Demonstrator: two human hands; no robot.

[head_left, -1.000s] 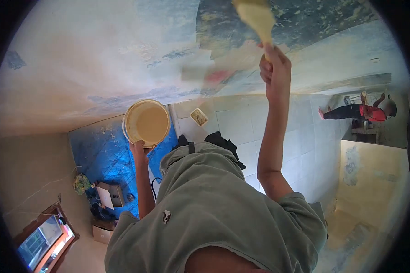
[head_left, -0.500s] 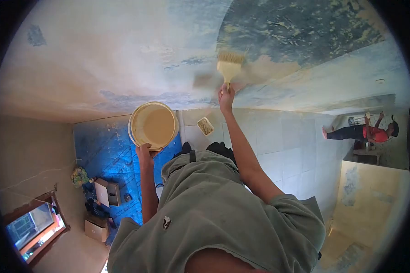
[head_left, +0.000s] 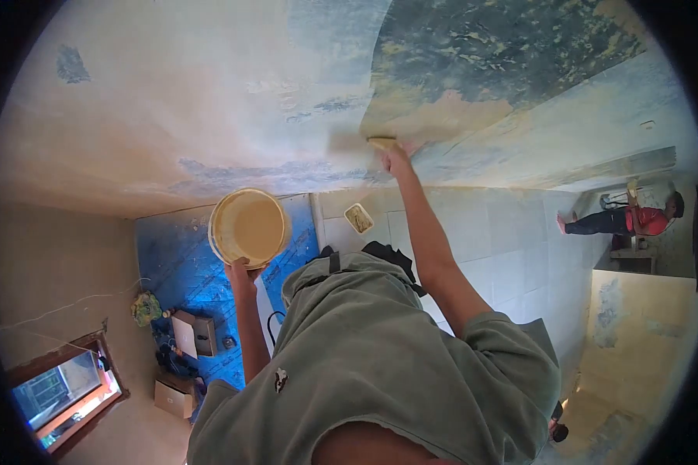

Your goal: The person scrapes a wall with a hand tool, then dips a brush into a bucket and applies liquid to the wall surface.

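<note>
My left hand (head_left: 244,270) is closed on the near rim of a round bucket (head_left: 215,234), which holds beige paint. The bucket is tipped so that its mouth faces me. My right hand (head_left: 396,160) grips a wide paintbrush (head_left: 381,142), seen almost edge-on against the wall (head_left: 209,108); its bristles are hard to make out. Above the brush, the wall carries a large dark, mottled patch (head_left: 504,58) with a pale beige area along its lower edge.
A small tub (head_left: 358,218) stands on the tiled floor (head_left: 461,232). Blue sheeting (head_left: 163,240) lies at left, with open cardboard boxes (head_left: 176,395) beside a window (head_left: 66,391). Another person in a red shirt (head_left: 653,222) stands at far right; a head (head_left: 559,431) shows lower right.
My right hand has brought the brush down the wall and turned it from broad-side to edge-on. The bucket has shifted slightly left and down in view. The person in red has lowered an arm.
</note>
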